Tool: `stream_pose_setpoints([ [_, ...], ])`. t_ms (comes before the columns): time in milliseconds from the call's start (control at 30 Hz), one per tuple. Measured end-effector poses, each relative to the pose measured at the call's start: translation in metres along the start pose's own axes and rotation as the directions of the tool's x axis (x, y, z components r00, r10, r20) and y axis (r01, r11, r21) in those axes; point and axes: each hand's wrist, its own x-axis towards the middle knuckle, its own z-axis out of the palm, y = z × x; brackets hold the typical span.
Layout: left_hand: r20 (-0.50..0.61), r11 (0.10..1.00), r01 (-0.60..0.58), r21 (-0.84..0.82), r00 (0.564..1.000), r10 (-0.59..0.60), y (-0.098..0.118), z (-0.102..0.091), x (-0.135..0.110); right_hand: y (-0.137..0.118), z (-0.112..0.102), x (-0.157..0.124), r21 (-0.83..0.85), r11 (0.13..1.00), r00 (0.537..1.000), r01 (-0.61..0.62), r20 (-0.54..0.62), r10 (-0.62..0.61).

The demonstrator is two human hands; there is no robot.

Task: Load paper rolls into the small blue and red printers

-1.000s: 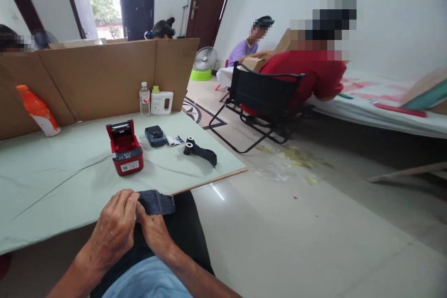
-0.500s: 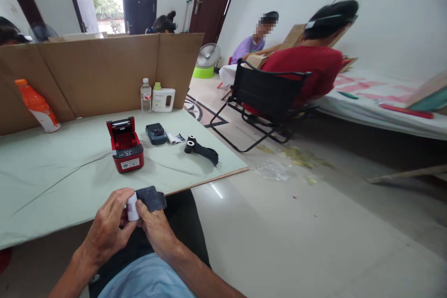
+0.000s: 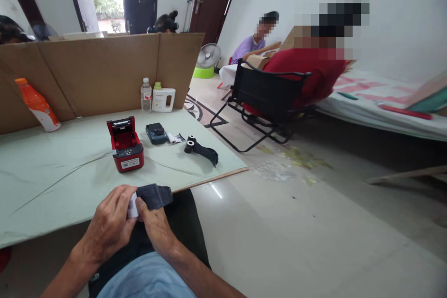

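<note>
Both my hands meet over my lap at the table's near edge. My left hand (image 3: pixel 110 226) is closed around a small white paper roll (image 3: pixel 132 206). My right hand (image 3: pixel 155 226) pinches a dark wrapper strip (image 3: pixel 155 195) that sticks out to the right of the roll. On the pale green table (image 3: pixel 52 172) a red label printer (image 3: pixel 125 145) stands with its lid open, well beyond my hands. Behind it lie a dark blue device (image 3: pixel 156 133), a small white roll (image 3: pixel 174 138) and a black strap with two rolls (image 3: pixel 200 149).
A cardboard screen (image 3: pixel 101 72) lines the table's far edge, with an orange bottle (image 3: pixel 37 107), a water bottle (image 3: pixel 145 95) and a white jug (image 3: pixel 162 98) before it. A person in red sits on a black folding chair (image 3: pixel 268 98); others sit further back. A floor fan (image 3: pixel 206 58) stands near the door.
The white roll came into view between my fingers, and the dark wrapper now sticks out further to the right. The view shifted slightly.
</note>
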Motion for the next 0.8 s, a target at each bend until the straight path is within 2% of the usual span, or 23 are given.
stream_pose_setpoints([
  [233,0.073,0.991,-0.029,0.134,0.997,0.019,0.001,0.006,0.008,0.013,-0.005,0.011,-0.138,0.986,0.993,0.093,-0.056,-0.101],
  [533,0.234,0.979,0.061,0.196,0.966,-0.107,-0.011,0.024,0.012,0.014,-0.001,0.019,-0.214,0.973,0.992,0.088,-0.071,-0.105],
  [600,0.213,0.985,0.064,0.162,0.972,-0.098,-0.014,0.026,0.012,0.014,-0.002,0.021,-0.209,0.974,0.988,0.093,-0.099,-0.115],
  [700,0.094,0.999,0.045,-0.015,0.995,-0.044,-0.018,0.026,0.011,0.008,-0.002,0.022,-0.128,0.988,0.985,0.09,-0.138,-0.108],
  [733,0.044,0.994,0.054,-0.096,0.998,-0.05,-0.018,0.026,0.01,0.005,-0.002,0.021,-0.059,0.996,0.991,0.061,-0.117,-0.067],
  [800,-0.036,0.966,0.11,-0.233,0.992,-0.121,-0.017,0.024,0.007,-0.003,-0.001,0.019,0.103,0.994,0.999,-0.044,-0.002,0.044],
])
